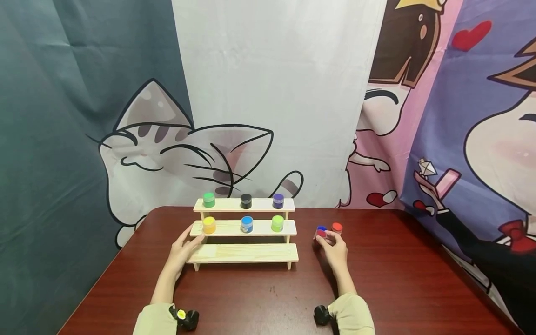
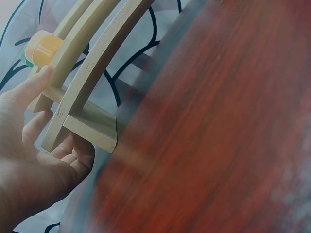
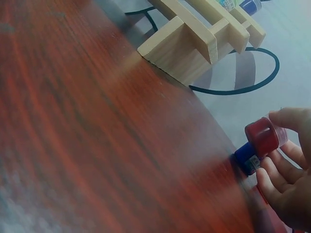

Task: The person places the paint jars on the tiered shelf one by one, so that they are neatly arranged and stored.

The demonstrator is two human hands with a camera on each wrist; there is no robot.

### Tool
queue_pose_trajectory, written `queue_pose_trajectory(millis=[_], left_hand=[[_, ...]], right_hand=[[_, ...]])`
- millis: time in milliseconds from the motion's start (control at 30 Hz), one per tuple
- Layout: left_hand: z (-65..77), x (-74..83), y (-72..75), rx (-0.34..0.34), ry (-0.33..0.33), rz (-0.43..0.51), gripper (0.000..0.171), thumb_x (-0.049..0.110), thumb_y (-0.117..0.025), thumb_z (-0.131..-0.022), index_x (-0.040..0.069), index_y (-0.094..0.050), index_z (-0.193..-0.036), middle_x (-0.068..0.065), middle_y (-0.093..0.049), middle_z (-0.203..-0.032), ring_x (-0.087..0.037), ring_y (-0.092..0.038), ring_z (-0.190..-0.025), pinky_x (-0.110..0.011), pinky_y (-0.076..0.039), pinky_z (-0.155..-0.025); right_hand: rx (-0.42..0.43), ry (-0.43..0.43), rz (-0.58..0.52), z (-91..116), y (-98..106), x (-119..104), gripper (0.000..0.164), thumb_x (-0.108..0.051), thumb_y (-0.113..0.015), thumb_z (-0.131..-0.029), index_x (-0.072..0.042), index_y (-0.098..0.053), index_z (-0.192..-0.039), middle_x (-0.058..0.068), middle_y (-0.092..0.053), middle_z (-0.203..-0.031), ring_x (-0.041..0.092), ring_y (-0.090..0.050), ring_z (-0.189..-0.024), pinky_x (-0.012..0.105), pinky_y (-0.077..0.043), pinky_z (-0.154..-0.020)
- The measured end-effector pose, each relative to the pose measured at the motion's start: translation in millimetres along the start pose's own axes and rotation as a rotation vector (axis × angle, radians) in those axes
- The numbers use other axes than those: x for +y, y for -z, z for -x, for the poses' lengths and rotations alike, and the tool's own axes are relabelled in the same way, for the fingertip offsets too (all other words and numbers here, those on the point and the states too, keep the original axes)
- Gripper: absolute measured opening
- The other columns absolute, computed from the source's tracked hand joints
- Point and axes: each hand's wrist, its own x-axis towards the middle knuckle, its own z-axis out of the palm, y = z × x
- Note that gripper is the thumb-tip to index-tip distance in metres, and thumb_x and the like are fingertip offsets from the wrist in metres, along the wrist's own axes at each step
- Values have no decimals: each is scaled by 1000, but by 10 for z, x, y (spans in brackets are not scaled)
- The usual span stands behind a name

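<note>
A three-step wooden rack (image 1: pixel 243 253) stands on the table, and my left hand (image 1: pixel 182 252) grips its left end. In the left wrist view the fingers (image 2: pixel 75 150) curl around the end of the steps, with the thumb by the yellow paint jar (image 2: pixel 44 47). My right hand (image 1: pixel 335 251) pinches a dark red paint jar (image 3: pixel 264 136) between thumb and fingers, to the right of the rack. Close behind that jar is a blue paint jar (image 3: pixel 247 158), partly hidden. A bright red paint jar (image 1: pixel 337 227) stands just beyond the right fingers.
Green (image 1: pixel 209 200), black (image 1: pixel 246 201) and purple (image 1: pixel 278 201) jars line the top step. On the middle step sit yellow, blue (image 1: pixel 247 224) and light green (image 1: pixel 277 223) jars. A printed cloth backdrop (image 1: pixel 276 70) hangs behind the reddish-brown table (image 1: pixel 251 302).
</note>
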Motion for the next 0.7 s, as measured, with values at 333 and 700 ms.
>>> queue_pose_trajectory(millis=[333, 700], left_hand=[[-37, 12, -8, -11, -12, 48, 80, 43, -64, -92, 24, -21, -157, -19, -20, -161, -34, -34, -139, -49, -32, -111], [-15, 3, 15, -30, -2, 43, 80, 42, -62, -93, 24, -18, -158, -19, -15, -163, -38, -27, -145, -54, -29, -114]], right_hand=[[-1, -41, -80, -10, 17, -75, 42, -21, -74, -87, 4, -62, -119, 26, -65, -117, -3, -56, -84, 7, -43, -67], [-26, -45, -144, -14, 7, -190, 40, -16, -72, -87, 2, -61, -122, 26, -64, -121, -5, -56, -83, 5, -43, -70]])
